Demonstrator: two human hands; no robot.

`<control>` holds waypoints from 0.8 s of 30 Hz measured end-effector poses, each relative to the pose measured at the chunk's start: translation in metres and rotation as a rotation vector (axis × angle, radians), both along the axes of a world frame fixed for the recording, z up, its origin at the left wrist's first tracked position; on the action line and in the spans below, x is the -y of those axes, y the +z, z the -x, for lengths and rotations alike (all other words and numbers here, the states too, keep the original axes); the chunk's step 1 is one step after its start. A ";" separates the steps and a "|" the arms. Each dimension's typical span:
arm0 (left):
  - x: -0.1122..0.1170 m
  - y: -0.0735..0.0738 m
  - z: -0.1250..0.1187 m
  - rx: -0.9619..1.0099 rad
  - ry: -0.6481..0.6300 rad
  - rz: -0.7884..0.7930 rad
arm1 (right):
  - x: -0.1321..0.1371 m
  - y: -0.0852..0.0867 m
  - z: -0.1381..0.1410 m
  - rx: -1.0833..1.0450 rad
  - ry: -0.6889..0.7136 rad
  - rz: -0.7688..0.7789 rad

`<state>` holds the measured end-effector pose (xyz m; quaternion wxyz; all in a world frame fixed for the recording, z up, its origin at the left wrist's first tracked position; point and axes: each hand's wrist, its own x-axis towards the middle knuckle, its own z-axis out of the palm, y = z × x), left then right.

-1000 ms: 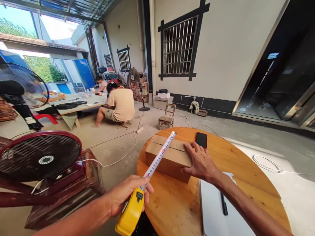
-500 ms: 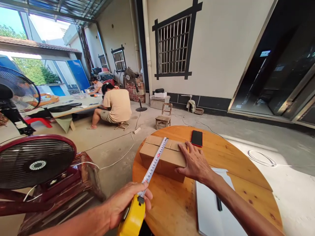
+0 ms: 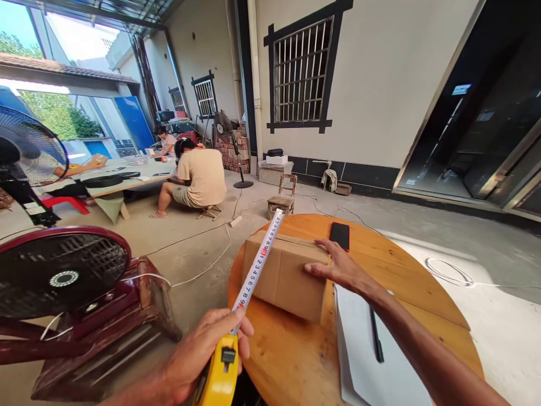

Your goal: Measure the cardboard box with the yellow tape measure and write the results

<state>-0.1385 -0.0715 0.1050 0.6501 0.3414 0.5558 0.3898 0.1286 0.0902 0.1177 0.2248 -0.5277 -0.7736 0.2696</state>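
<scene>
My left hand (image 3: 215, 332) is closed around a yellow tape measure (image 3: 220, 372). Its white blade (image 3: 255, 269) sticks out, slanting up and away across the left part of a brown cardboard box (image 3: 287, 276), its tip past the box's far edge. My right hand (image 3: 338, 265) grips the box at its right end, thumb on the near face and fingers over the top. The box is tipped on the round wooden table (image 3: 291, 349), its near face turned up towards me. Whether the blade touches the box, I cannot tell.
A phone (image 3: 340, 235) lies behind the box. White papers (image 3: 359, 349) with a black pen (image 3: 377, 337) are at the right. A red-framed fan (image 3: 63, 276) stands on the left. Two people (image 3: 200, 175) sit at a long table (image 3: 110, 190) farther back, beyond a small chair (image 3: 282, 197).
The box has been tipped, so more of its near face shows. The tape blade has lifted from the top, its tip now higher and farther left. My right hand has shifted with the box.
</scene>
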 end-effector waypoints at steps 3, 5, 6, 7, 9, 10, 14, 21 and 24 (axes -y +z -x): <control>0.007 0.002 0.001 0.048 -0.010 0.039 | -0.012 0.010 -0.008 -0.121 0.025 0.300; 0.010 -0.001 -0.001 0.100 -0.015 0.096 | -0.018 0.006 -0.010 -0.174 0.097 0.443; 0.011 -0.004 -0.001 0.120 -0.014 0.126 | -0.020 0.001 -0.009 -0.197 0.124 0.496; 0.011 -0.006 -0.002 0.135 -0.012 0.150 | -0.021 -0.006 -0.009 -0.216 0.137 0.532; 0.010 -0.012 -0.004 0.143 -0.005 0.187 | -0.023 -0.019 -0.006 -0.247 0.104 0.504; 0.008 -0.014 -0.005 0.142 -0.001 0.202 | -0.023 -0.025 -0.006 -0.266 0.058 0.445; 0.002 -0.021 -0.009 0.158 0.019 0.235 | -0.018 -0.035 -0.009 -0.332 -0.107 0.223; -0.004 -0.025 -0.016 0.140 -0.013 0.269 | -0.001 -0.043 -0.025 -0.348 -0.141 0.201; -0.003 -0.027 -0.016 0.116 -0.025 0.281 | 0.002 -0.050 -0.024 -0.335 -0.139 0.163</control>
